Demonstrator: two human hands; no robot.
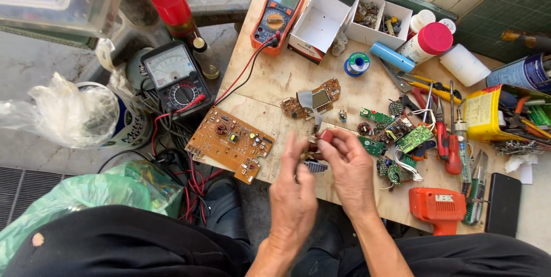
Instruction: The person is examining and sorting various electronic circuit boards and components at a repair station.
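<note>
At the far left a crumpled clear plastic bag and an analogue meter were seen, with a red-capped bottle behind. An orange circuit board lay flat at the wooden board's left edge. Above the near edge, a small red component was pinched between both hands, the left hand closed on its left side, the right hand on its right; its long axis could not be told. An orange multimeter, white cardboard boxes and a yellow container stood further right.
</note>
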